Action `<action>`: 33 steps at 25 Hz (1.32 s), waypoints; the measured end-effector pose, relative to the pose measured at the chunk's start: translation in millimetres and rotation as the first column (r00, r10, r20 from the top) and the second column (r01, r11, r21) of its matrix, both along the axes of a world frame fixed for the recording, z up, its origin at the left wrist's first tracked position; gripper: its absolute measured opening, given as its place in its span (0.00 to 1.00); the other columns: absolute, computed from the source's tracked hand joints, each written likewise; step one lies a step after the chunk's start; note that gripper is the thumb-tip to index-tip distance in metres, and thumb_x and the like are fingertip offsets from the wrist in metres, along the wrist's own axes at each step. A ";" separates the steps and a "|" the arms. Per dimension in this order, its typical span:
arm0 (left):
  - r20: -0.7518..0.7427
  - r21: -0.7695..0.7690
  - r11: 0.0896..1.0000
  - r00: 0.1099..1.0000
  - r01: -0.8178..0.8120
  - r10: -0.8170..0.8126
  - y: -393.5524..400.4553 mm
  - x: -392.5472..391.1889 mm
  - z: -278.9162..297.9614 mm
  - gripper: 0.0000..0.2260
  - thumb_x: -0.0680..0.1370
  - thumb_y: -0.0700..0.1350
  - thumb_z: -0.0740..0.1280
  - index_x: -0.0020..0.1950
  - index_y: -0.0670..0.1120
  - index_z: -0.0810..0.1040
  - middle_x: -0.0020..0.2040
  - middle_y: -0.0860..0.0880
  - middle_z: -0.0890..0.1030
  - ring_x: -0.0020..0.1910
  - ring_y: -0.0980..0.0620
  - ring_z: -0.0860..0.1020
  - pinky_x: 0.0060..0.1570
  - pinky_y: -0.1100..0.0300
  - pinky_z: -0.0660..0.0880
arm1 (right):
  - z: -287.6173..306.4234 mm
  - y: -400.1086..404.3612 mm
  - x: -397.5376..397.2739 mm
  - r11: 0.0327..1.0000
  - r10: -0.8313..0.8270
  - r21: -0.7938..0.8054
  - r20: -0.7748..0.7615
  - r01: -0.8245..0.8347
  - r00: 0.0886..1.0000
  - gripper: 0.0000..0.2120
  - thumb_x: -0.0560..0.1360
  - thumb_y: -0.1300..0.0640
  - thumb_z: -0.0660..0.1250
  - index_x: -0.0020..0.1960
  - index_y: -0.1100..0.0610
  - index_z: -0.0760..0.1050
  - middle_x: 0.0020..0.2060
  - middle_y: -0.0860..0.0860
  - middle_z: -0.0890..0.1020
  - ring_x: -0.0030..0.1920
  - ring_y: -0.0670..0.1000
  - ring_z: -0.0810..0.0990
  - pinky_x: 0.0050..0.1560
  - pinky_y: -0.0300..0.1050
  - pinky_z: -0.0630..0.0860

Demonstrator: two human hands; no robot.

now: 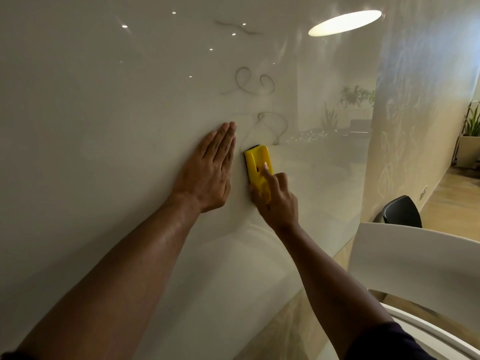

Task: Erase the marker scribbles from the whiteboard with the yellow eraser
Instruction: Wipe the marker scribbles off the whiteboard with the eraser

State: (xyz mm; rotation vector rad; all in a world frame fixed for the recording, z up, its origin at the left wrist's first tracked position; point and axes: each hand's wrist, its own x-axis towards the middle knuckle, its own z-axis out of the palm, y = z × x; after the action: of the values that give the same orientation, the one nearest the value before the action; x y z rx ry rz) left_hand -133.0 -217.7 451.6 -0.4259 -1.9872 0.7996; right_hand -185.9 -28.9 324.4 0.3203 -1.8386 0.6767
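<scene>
A glossy whiteboard point(104, 126) fills most of the view. My right hand point(276, 200) grips the yellow eraser point(257, 162) and holds it flat against the board, forefinger laid along its back. My left hand point(210, 168) presses flat on the board just left of the eraser, fingers straight and together. Faint grey marker scribbles stay on the board: a loop point(272, 123) right above the eraser, two curls point(249, 83) higher up, and a wavy line point(233, 27) near the top.
A white chair back point(415, 261) stands at the lower right, close to my right arm. Behind it is a dark chair point(400, 211). A potted plant point(470, 141) stands on the wooden floor at the far right. A ceiling lamp reflects in the board.
</scene>
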 end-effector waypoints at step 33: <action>-0.028 0.095 0.991 0.995 0.095 -0.093 1.8 -2.8 30.3 0.32 0.82 0.43 0.44 0.83 0.30 0.41 0.84 0.31 0.42 0.85 0.36 0.42 0.85 0.44 0.44 | 81.7 34.0 -19.4 0.991 -0.081 -0.090 0.194 0.100 0.978 0.29 0.82 0.44 0.66 0.77 0.53 0.61 0.62 0.60 0.76 0.46 0.69 0.82 0.40 0.59 0.80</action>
State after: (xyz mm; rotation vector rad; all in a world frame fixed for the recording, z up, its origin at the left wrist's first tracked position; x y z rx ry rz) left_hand -135.8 -215.9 481.9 -0.4478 -1.9595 0.6439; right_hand -205.3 5.1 406.1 0.1078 -1.9789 0.7536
